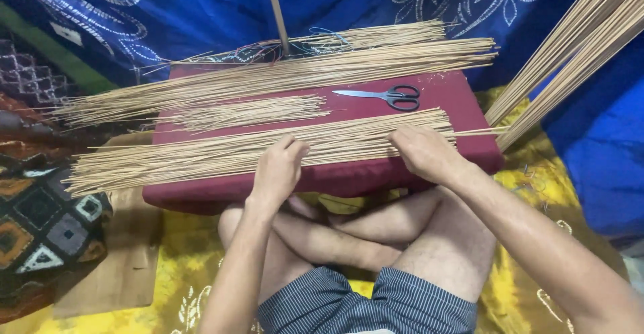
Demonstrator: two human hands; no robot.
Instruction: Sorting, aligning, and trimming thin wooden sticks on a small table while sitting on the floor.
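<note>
A dark red cushioned board lies in front of my crossed legs. Several rows of thin pale bamboo sticks are spread across it. My left hand rests on the nearest row of sticks at the board's front edge, fingers curled over them. My right hand presses on the same row further right, fingers closed over the stick ends. A short pile of sticks lies in the middle, and a long row behind it.
Black-handled scissors lie on the board at the back right. A leaning bundle of long sticks rises at the upper right. A thin pole stands behind. Blue patterned cloth hangs around; yellow cloth covers the floor.
</note>
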